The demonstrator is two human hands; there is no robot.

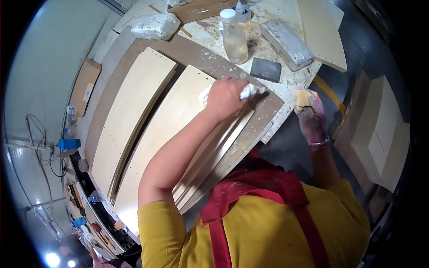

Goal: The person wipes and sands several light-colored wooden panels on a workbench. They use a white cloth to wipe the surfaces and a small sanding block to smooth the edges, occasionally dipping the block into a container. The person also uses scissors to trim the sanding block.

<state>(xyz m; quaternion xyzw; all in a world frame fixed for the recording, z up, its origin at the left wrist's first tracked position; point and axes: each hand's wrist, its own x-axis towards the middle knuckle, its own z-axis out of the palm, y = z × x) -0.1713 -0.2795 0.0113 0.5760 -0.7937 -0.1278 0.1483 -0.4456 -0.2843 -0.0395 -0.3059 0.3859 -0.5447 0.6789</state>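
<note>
My left hand [226, 96], bare, is closed round a crumpled white cloth [253, 91] and presses on the far end of a pale wooden board [172, 114]. That board tops a stack with small holes along its far edge. Off to the right, beyond the table corner, my right hand [313, 120] wears a stained pinkish glove. Its fingers pinch a small tan pad [304, 99], whose exact kind I cannot make out. A second stack of pale curved boards [133, 102] lies to the left, a narrow gap away.
Behind the boards stand a clear bottle [235, 44] with a white cap, a dark grey block [266, 69] and a plastic-wrapped brick-shaped pack [287, 43]. A white wrapped bundle [156, 27] lies at the far left. More boards [380, 134] are stacked on the right, past the table edge.
</note>
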